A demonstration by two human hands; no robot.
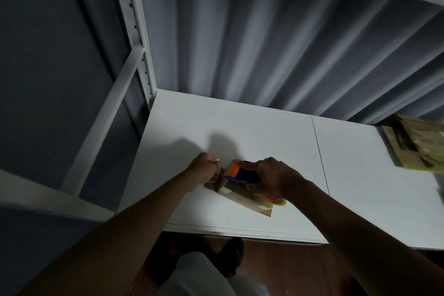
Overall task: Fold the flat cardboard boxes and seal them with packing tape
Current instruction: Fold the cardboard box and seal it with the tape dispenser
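Head view: small brown cardboard box near edge of white table. Left hand curled, pinching box's left end. Right hand wrapped round orange-blue tape dispenser on box. Risk: tape wrinkles or runs skewed if box slides.

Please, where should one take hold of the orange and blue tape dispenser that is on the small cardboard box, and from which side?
Probably by its blue body, from above and from the right, as the right hand grips the tape dispenser now. Its orange front end points left toward the left hand, which holds the cardboard box at that end, so the right side looks freer. Any handle is hidden.
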